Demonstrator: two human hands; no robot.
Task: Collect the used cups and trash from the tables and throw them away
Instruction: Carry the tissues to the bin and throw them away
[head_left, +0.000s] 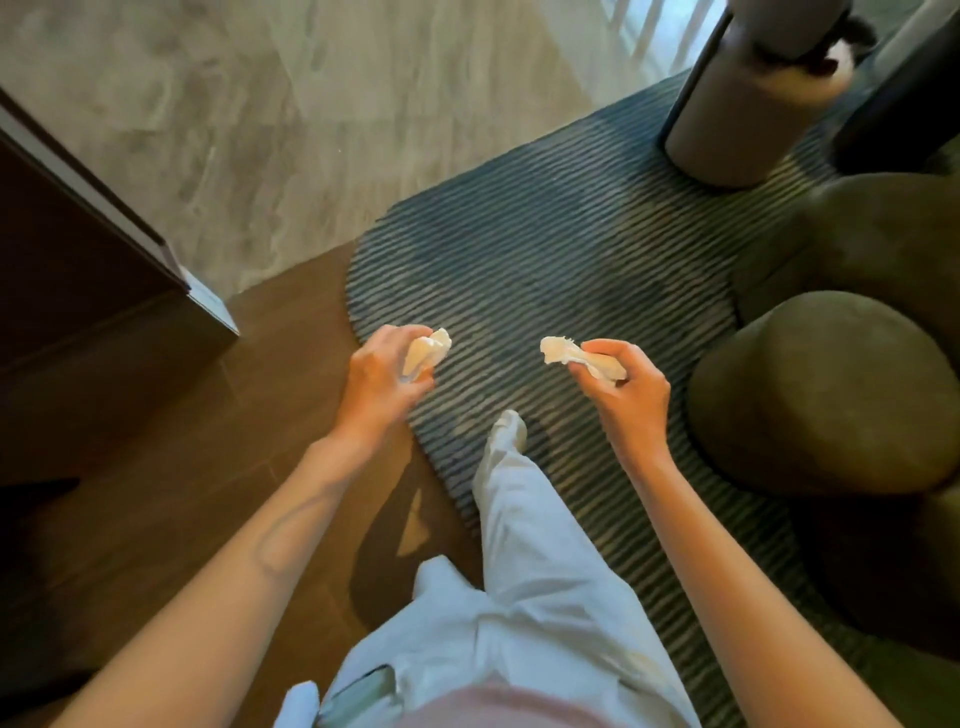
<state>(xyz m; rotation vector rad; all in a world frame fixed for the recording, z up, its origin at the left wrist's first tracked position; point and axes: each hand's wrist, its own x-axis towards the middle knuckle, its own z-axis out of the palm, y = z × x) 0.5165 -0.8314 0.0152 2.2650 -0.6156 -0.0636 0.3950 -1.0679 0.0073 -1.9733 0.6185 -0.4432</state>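
Head view looks straight down at a person standing with both bare arms held out over the floor. Their left hand (382, 371) has its fingers curled round a crumpled white tissue (427, 353), which sticks out past the fingertips above the edge of a striped rug (571, 249). Their right hand (626, 387) pinches a second tissue (571, 356) between thumb and fingers, its loose end pointing toward the left hand; the two wads are apart, with rug showing between them. One leg in pale trousers (524, 551) steps onto the rug. Green seats (826, 395) sit just to the right, a grey cylinder (737, 124) stands at the rug's far end, and brown floor (171, 467) lies to the left.
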